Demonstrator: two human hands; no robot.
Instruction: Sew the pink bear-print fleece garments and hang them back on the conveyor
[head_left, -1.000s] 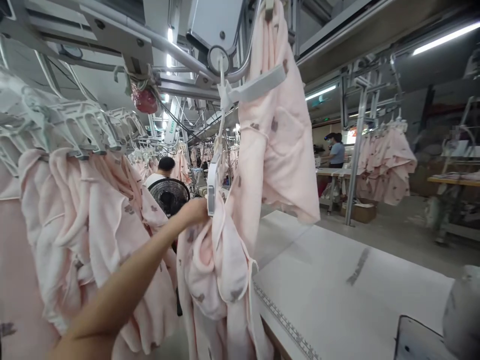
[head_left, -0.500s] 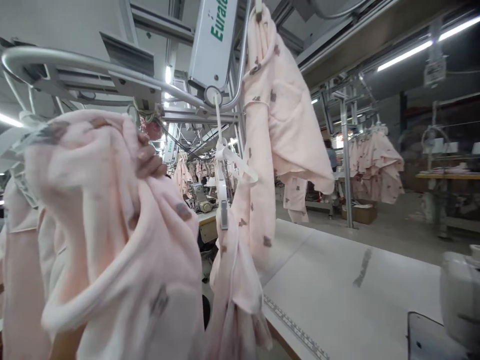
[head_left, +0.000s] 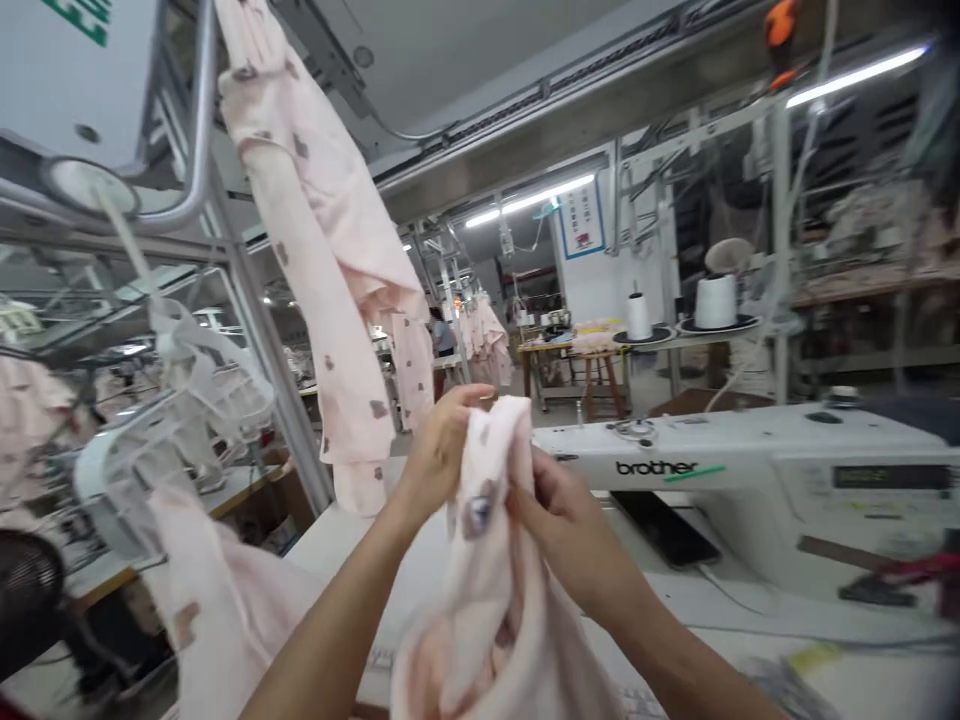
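Pink garment (head_left: pixel 484 600) now up in front of the sewing machine (head_left: pixel 757 440), above the table (head_left: pixel 337 545); earlier, well left with one hand showing. Handling's shifted machine-side. Left hand (head_left: pixel 437 455) pinches its top end, right hand (head_left: pixel 562 520) too (some fingertips hidden).

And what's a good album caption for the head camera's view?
Fingers of the left hand and right hand grip a pink patterned garment in front of a white Brother sewing machine.

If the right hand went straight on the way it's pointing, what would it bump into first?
The right hand would first meet the pink garment it holds, then probably the left hand; depth is unclear.
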